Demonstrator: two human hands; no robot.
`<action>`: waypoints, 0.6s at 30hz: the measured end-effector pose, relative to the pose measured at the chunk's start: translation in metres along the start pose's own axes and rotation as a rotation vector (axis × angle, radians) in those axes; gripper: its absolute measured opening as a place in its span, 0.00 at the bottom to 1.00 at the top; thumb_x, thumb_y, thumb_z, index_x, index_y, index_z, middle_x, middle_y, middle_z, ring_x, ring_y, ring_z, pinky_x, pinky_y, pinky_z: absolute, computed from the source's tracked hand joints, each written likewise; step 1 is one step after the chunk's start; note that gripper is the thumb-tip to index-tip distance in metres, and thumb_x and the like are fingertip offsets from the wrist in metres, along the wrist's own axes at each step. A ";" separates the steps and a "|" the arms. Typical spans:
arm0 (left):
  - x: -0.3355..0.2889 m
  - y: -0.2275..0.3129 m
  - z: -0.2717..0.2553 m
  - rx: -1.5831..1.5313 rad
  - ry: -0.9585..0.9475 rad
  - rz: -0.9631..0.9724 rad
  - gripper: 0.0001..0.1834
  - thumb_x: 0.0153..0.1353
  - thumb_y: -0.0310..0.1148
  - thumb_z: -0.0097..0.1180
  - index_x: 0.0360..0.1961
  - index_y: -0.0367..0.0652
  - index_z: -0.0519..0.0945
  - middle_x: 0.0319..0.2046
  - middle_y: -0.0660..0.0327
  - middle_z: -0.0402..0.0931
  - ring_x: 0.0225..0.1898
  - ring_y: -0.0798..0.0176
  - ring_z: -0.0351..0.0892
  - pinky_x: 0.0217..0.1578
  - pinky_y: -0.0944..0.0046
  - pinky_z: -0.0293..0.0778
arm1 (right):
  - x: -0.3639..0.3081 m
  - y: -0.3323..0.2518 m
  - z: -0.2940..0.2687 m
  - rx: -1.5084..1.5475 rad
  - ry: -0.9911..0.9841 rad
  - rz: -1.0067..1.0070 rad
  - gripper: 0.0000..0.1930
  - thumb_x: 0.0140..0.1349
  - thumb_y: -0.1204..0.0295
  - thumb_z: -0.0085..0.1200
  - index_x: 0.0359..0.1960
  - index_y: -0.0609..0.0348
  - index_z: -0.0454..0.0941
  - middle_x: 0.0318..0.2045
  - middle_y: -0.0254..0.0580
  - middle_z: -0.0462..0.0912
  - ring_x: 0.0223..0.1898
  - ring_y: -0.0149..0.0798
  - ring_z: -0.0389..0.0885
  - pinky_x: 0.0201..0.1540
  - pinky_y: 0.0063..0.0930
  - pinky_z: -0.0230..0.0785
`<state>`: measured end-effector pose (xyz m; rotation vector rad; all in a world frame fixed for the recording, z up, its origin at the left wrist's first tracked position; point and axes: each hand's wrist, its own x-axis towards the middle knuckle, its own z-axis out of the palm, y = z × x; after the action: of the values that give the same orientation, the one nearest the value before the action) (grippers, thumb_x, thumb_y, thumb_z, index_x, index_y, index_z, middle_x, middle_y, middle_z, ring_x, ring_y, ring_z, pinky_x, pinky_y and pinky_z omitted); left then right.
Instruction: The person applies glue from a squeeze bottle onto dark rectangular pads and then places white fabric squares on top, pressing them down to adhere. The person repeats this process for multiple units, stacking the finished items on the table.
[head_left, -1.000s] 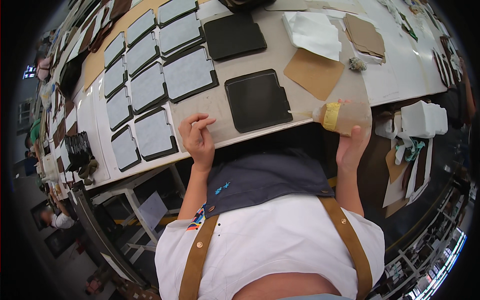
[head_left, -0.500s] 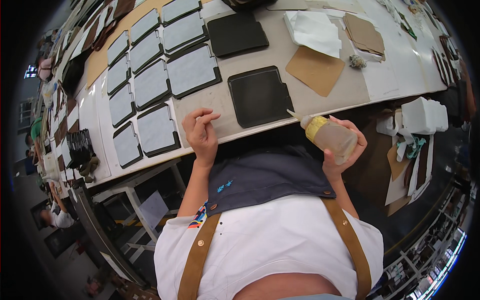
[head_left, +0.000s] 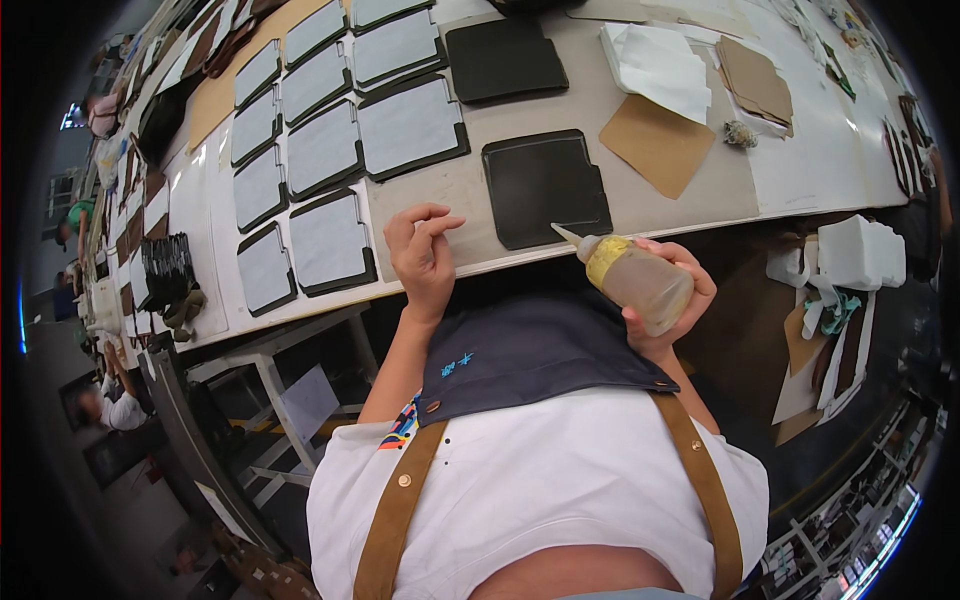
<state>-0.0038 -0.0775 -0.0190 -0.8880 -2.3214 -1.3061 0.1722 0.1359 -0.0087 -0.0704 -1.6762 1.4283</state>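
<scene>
My right hand [head_left: 672, 298] grips a clear squeeze bottle [head_left: 636, 280] with a yellow collar. Its thin nozzle points left and up, the tip just over the near edge of a black square piece [head_left: 540, 185] lying on the workbench [head_left: 440, 195]. My left hand [head_left: 422, 252] rests at the bench's front edge to the left of that piece, fingers loosely curled and holding nothing. Left of it lie black pieces [head_left: 330, 240] covered with grey rectangles.
Several more grey-faced pieces sit in rows toward the far left. Another bare black piece [head_left: 505, 58], a tan sheet [head_left: 657, 145], folded white cloth [head_left: 655, 65] and brown sheets [head_left: 755, 80] lie farther back. White foam [head_left: 860, 252] sits low at right. Other people work at far left.
My right hand has swung the bottle from upright at the right down and leftward, tipping its nozzle toward the black piece. My left hand has stayed at the bench edge.
</scene>
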 end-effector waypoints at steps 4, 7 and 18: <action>-0.001 0.000 -0.001 -0.009 0.005 -0.005 0.17 0.49 0.13 0.53 0.33 0.47 0.85 0.39 0.63 0.79 0.42 0.59 0.74 0.48 0.61 0.63 | 0.002 0.005 0.011 0.033 -0.099 -0.035 0.41 0.51 0.57 0.75 0.55 0.57 0.55 0.53 0.59 0.72 0.54 0.53 0.79 0.58 0.48 0.75; 0.000 0.000 -0.001 -0.001 0.008 0.004 0.17 0.49 0.13 0.53 0.33 0.47 0.85 0.39 0.64 0.79 0.41 0.59 0.74 0.48 0.61 0.63 | 0.002 0.009 0.023 0.059 -0.153 -0.058 0.42 0.50 0.57 0.76 0.55 0.57 0.55 0.53 0.60 0.72 0.54 0.54 0.79 0.58 0.49 0.75; 0.000 0.000 0.000 0.012 0.017 -0.003 0.17 0.49 0.12 0.53 0.32 0.46 0.84 0.38 0.62 0.79 0.41 0.59 0.75 0.48 0.60 0.64 | 0.055 -0.005 0.014 0.382 0.464 0.514 0.39 0.68 0.38 0.46 0.68 0.58 0.60 0.63 0.44 0.70 0.64 0.43 0.71 0.66 0.42 0.64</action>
<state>-0.0038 -0.0779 -0.0190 -0.8667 -2.3155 -1.2946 0.1328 0.1541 0.0279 -0.6053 -1.0210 1.9116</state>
